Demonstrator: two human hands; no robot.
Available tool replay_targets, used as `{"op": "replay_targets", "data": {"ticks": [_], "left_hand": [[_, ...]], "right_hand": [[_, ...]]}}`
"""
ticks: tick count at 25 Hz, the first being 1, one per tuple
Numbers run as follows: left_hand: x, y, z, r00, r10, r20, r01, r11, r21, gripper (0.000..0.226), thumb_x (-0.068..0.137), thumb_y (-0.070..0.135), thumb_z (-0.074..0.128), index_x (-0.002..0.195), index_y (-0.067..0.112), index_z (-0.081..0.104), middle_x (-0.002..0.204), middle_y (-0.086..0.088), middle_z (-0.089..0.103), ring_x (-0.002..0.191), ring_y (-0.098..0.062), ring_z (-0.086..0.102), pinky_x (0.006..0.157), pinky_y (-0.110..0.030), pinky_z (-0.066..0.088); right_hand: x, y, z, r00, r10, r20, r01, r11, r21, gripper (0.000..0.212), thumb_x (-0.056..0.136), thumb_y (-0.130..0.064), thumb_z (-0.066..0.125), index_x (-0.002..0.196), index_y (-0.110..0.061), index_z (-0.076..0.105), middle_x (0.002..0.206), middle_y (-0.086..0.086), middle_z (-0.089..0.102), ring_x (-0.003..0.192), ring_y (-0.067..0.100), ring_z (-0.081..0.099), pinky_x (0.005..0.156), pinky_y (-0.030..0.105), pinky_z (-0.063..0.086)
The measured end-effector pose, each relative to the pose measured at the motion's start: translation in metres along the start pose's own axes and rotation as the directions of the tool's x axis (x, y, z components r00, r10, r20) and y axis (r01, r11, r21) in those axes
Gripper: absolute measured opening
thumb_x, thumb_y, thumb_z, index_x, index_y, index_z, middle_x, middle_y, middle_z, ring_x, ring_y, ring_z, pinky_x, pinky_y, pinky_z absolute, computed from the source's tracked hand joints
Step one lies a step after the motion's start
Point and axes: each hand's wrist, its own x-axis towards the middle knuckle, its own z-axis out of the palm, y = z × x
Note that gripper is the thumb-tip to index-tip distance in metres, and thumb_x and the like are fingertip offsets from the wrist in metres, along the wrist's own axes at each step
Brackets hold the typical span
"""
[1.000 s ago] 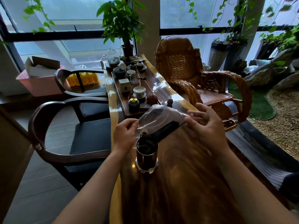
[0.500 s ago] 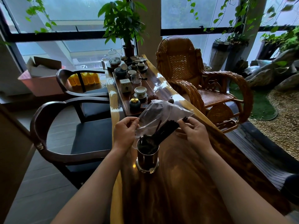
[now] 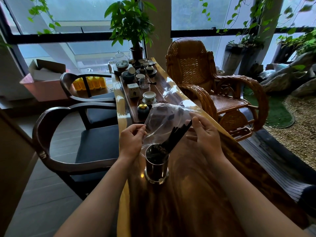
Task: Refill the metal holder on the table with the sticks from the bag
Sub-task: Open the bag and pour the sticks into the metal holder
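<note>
**Sticks point(image 3: 177, 135) slide from bag point(image 3: 164, 117) into holder point(image 3: 156, 166), centre frame**

Head view: the left hand point(image 3: 131, 141) pinches the bag's open edge between thumb and forefinger, just above the holder, which stands on the table point(image 3: 188, 211). The right hand point(image 3: 203, 134), a second ago out at the bag's far end, now nips the sticks' upper ends through the plastic, its other fingers spread. The bundle tilts steeper, with its lower ends in the holder's mouth. The refill looks close to done.

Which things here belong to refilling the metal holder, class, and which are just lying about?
Job: left hand and right hand pinching the clear bag; dark sticks; metal holder.
Lying about: tea tray, lidded cup, gold-lidded jar, wicker chair, potted plant.
</note>
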Motion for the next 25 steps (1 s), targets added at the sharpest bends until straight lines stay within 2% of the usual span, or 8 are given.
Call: {"op": "replay_targets", "data": {"ticks": [4,6,10,14,17,19,22,25], "left_hand": [[0.002,-0.001,-0.002,0.997,-0.04,-0.071,0.04,0.999,-0.002,0.015,0.096,0.015,0.065,0.091,0.027,0.073,0.079,0.001,0.074,0.07,-0.01,0.071,0.057,-0.024,0.057],[0.002,-0.004,-0.003,0.993,-0.079,-0.086,0.077,0.997,-0.019,0.014,0.096,0.013,0.065,0.091,0.023,0.073,0.08,-0.002,0.074,0.069,-0.014,0.07,0.054,-0.026,0.058],[0.001,-0.006,-0.005,0.991,-0.1,-0.084,0.096,0.994,-0.046,0.016,0.096,0.011,0.064,0.089,0.024,0.073,0.078,-0.003,0.073,0.066,-0.012,0.07,0.052,-0.025,0.058],[0.003,-0.003,-0.006,0.992,-0.105,-0.073,0.1,0.993,-0.069,0.014,0.097,0.013,0.064,0.092,0.022,0.074,0.082,-0.006,0.075,0.069,-0.014,0.072,0.06,-0.032,0.062],[0.002,-0.003,-0.006,0.989,-0.13,-0.068,0.124,0.988,-0.089,0.012,0.097,0.014,0.064,0.094,0.019,0.074,0.079,-0.006,0.073,0.063,-0.01,0.069,0.056,-0.03,0.06],[0.001,-0.003,-0.005,0.989,-0.128,-0.068,0.122,0.988,-0.096,0.012,0.097,0.015,0.064,0.093,0.019,0.074,0.076,-0.002,0.073,0.062,-0.007,0.069,0.054,-0.025,0.058],[0.001,-0.005,-0.004,0.987,-0.143,-0.075,0.134,0.985,-0.107,0.013,0.097,0.015,0.064,0.091,0.022,0.073,0.072,0.0,0.073,0.061,-0.007,0.068,0.056,-0.028,0.06],[0.002,-0.008,-0.003,0.986,-0.151,-0.073,0.143,0.985,-0.099,0.012,0.096,0.016,0.065,0.093,0.021,0.075,0.074,0.002,0.075,0.066,-0.009,0.071,0.062,-0.034,0.062]], "right_hand": [[0.009,0.0,0.001,1.0,-0.009,0.012,0.01,0.997,-0.081,0.018,0.098,-0.022,0.06,0.108,-0.019,0.074,0.095,-0.004,0.074,0.088,0.02,0.073,0.063,0.03,0.063],[0.014,0.0,0.001,0.999,0.028,0.04,-0.024,0.996,-0.09,0.015,0.096,-0.018,0.063,0.105,-0.019,0.075,0.091,-0.004,0.073,0.082,0.017,0.07,0.06,0.025,0.061],[0.015,0.001,0.002,0.999,0.03,0.044,-0.026,0.995,-0.095,0.012,0.093,-0.01,0.068,0.095,-0.017,0.077,0.084,-0.002,0.074,0.076,0.014,0.07,0.061,0.026,0.061],[0.018,-0.003,0.006,1.0,0.005,0.0,-0.005,0.998,-0.065,0.009,0.093,-0.015,0.068,0.093,-0.013,0.077,0.076,-0.002,0.074,0.066,0.01,0.07,0.057,0.028,0.061],[0.017,0.0,0.009,0.999,-0.038,-0.016,0.035,0.992,-0.125,0.014,0.096,-0.019,0.065,0.089,-0.012,0.076,0.075,0.0,0.074,0.064,0.009,0.069,0.057,0.028,0.061],[0.018,0.002,0.013,0.999,-0.043,-0.001,0.042,0.991,-0.128,0.015,0.096,-0.02,0.064,0.095,-0.01,0.075,0.08,-0.001,0.074,0.071,0.012,0.071,0.062,0.028,0.062],[0.016,0.011,0.016,0.997,-0.009,0.083,0.026,0.979,-0.204,0.016,0.097,-0.021,0.062,0.102,-0.013,0.075,0.092,0.001,0.075,0.088,0.015,0.072,0.081,0.034,0.061],[0.016,0.011,0.017,0.997,0.075,0.017,-0.073,0.994,-0.087,0.017,0.096,-0.021,0.063,0.096,-0.015,0.078,0.093,0.01,0.077,0.093,0.028,0.072,0.086,0.042,0.06]]}}
